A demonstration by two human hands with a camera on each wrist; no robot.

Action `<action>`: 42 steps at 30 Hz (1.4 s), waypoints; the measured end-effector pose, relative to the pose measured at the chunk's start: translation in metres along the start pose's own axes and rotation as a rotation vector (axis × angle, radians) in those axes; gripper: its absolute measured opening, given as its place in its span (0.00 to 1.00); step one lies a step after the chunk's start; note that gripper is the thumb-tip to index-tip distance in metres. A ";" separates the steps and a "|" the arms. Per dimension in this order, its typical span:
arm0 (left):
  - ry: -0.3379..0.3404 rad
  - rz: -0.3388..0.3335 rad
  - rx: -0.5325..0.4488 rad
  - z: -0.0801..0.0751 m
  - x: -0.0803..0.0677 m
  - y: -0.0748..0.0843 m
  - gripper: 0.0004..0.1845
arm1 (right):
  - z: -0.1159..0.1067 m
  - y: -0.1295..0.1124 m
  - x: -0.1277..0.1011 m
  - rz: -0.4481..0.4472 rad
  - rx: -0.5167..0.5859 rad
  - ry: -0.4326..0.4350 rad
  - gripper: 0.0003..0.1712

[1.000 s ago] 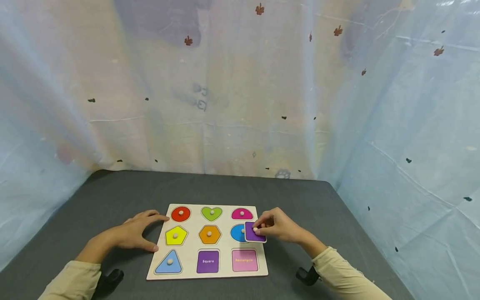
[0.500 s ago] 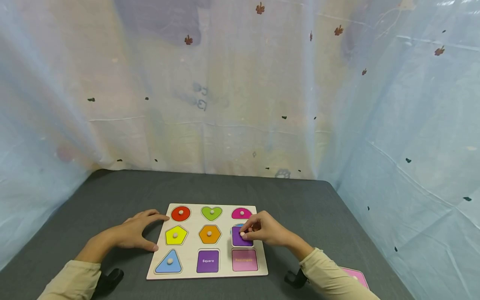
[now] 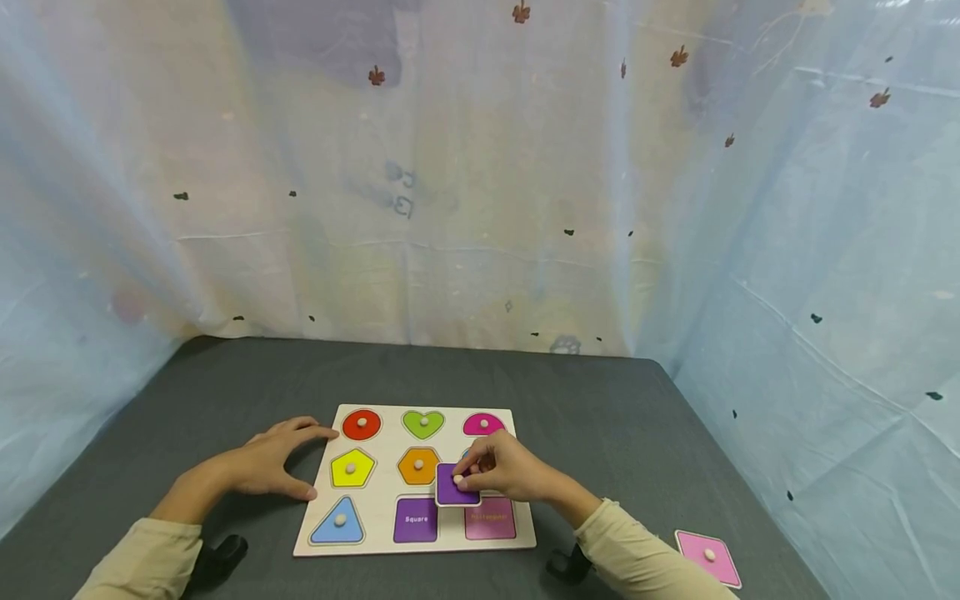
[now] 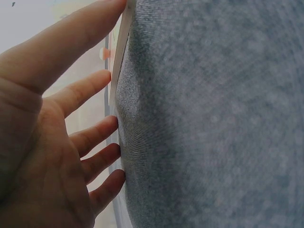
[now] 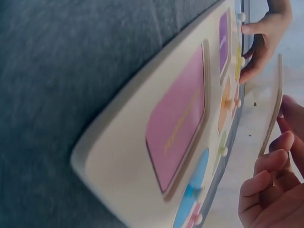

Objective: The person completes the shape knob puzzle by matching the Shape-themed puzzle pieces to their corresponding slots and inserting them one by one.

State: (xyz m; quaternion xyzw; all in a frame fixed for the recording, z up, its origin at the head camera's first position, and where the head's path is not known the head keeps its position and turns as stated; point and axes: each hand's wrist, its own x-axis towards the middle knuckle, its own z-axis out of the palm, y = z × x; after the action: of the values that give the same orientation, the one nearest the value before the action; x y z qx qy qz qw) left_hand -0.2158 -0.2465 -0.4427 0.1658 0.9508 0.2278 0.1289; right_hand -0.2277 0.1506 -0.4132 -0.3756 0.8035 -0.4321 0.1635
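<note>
A wooden shape puzzle board lies on the grey table. Its bottom row has a blue triangle with a knob, then a recess labelled Square and a pink recess whose label reads Rectangular. By its knob, my right hand pinches a purple square puzzle piece, raised over the board between the orange hexagon and the pink recess. In the right wrist view that piece appears edge-on. My left hand touches the board's left edge with thumb and index fingertip, fingers spread.
A pink puzzle piece with a knob lies on the table at the front right. Several knobbed shapes sit in the board, among them a red circle and a green heart. A pale patterned curtain rises behind the table.
My right hand has carried the purple square leftward, from over the blue shape at the board's right side. The pink piece at front right has come into view. My left hand stays put.
</note>
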 end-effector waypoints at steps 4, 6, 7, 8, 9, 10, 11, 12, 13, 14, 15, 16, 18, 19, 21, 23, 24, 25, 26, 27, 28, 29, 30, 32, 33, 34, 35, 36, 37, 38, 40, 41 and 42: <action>-0.003 0.003 0.011 -0.001 0.001 -0.001 0.46 | 0.007 -0.003 0.005 0.007 0.010 -0.005 0.07; -0.002 0.006 0.011 -0.001 0.001 -0.001 0.46 | 0.011 -0.006 0.007 0.016 0.020 -0.007 0.07; -0.001 0.006 0.010 -0.001 0.001 -0.001 0.46 | 0.013 -0.007 0.008 0.021 0.021 -0.010 0.07; -0.001 0.009 0.010 -0.001 0.001 -0.001 0.46 | 0.016 -0.009 0.010 0.026 0.017 -0.010 0.06; -0.001 0.009 0.009 -0.001 0.000 -0.001 0.46 | 0.018 -0.010 0.011 0.032 0.016 -0.011 0.06; -0.002 0.009 0.008 -0.001 0.000 -0.001 0.46 | 0.020 -0.011 0.011 0.046 0.014 -0.011 0.06; -0.002 0.011 0.009 -0.002 0.000 0.000 0.46 | 0.023 -0.012 0.012 0.054 0.013 -0.011 0.05; -0.003 0.010 0.009 -0.002 0.000 0.000 0.46 | 0.025 -0.012 0.013 0.064 0.008 -0.011 0.05; -0.003 0.009 0.009 -0.002 0.000 0.000 0.46 | 0.028 -0.013 0.014 0.071 0.010 -0.011 0.05; -0.004 0.009 0.010 -0.002 -0.001 0.001 0.46 | 0.030 -0.013 0.014 0.078 0.010 -0.009 0.04; -0.003 0.009 0.010 -0.002 -0.001 0.001 0.46 | 0.033 -0.013 0.015 0.086 0.013 -0.008 0.04; -0.003 0.010 0.009 -0.002 -0.001 0.001 0.46 | 0.035 -0.013 0.015 0.091 0.013 -0.007 0.04; -0.003 0.008 0.008 -0.002 -0.001 0.002 0.46 | 0.040 -0.013 0.017 0.096 0.009 -0.008 0.04; -0.003 0.008 0.009 -0.003 -0.001 0.002 0.46 | 0.042 -0.014 0.018 0.099 0.011 -0.009 0.04; -0.004 0.006 0.009 -0.003 -0.001 0.002 0.46 | 0.046 -0.014 0.019 0.095 -0.002 -0.013 0.04; -0.006 0.003 0.011 -0.002 -0.001 0.002 0.46 | 0.049 -0.015 0.021 0.084 -0.017 -0.017 0.04; -0.005 0.003 0.012 -0.002 -0.001 0.002 0.46 | 0.050 -0.015 0.021 0.079 -0.021 -0.020 0.04; -0.005 0.003 0.011 -0.002 -0.001 0.002 0.46 | 0.051 -0.015 0.022 0.075 -0.026 -0.020 0.04; -0.005 0.001 0.011 -0.002 0.000 0.001 0.46 | 0.052 -0.016 0.023 0.068 -0.032 -0.021 0.04; -0.005 0.001 0.010 -0.002 0.000 0.001 0.46 | 0.053 -0.016 0.023 0.065 -0.032 -0.020 0.05; -0.004 0.001 0.008 -0.002 0.000 0.001 0.46 | 0.053 -0.016 0.024 0.065 -0.030 -0.020 0.05; -0.004 0.002 0.007 -0.002 0.000 0.001 0.46 | 0.054 -0.016 0.024 0.064 -0.029 -0.017 0.05; -0.003 0.001 0.006 -0.002 0.000 0.001 0.46 | 0.054 -0.016 0.025 0.066 -0.028 -0.015 0.05; -0.003 0.003 0.007 -0.001 0.001 0.001 0.46 | 0.055 -0.016 0.026 0.070 -0.024 -0.011 0.05; -0.002 0.005 0.008 -0.001 0.001 0.001 0.46 | 0.055 -0.015 0.026 0.073 -0.020 -0.009 0.05; -0.002 0.004 0.006 -0.001 0.001 0.001 0.46 | 0.056 -0.015 0.026 0.076 -0.017 -0.008 0.05; 0.000 0.005 0.008 -0.001 0.001 0.000 0.46 | 0.056 -0.015 0.026 0.077 -0.015 -0.006 0.05; 0.002 0.007 0.009 -0.001 0.002 0.000 0.46 | 0.056 -0.015 0.026 0.081 -0.013 -0.004 0.05; 0.002 0.009 0.010 -0.001 0.002 0.000 0.46 | 0.057 -0.015 0.026 0.083 -0.013 -0.004 0.05; 0.003 0.009 0.010 -0.001 0.002 0.000 0.46 | 0.057 -0.015 0.026 0.087 -0.012 -0.004 0.05; 0.004 0.008 0.011 -0.001 0.002 -0.001 0.46 | 0.059 -0.015 0.025 0.099 -0.016 -0.005 0.04; 0.005 0.012 0.013 0.000 0.002 -0.001 0.45 | 0.059 -0.015 0.025 0.107 -0.018 -0.006 0.05; 0.005 0.012 0.012 -0.001 0.001 -0.001 0.46 | 0.060 -0.015 0.025 0.111 -0.024 -0.007 0.04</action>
State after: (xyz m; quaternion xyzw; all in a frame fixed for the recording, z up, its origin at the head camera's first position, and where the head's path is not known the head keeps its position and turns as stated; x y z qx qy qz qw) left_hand -0.2175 -0.2471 -0.4430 0.1715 0.9515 0.2233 0.1244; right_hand -0.2022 0.0926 -0.4336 -0.3340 0.8275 -0.4113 0.1855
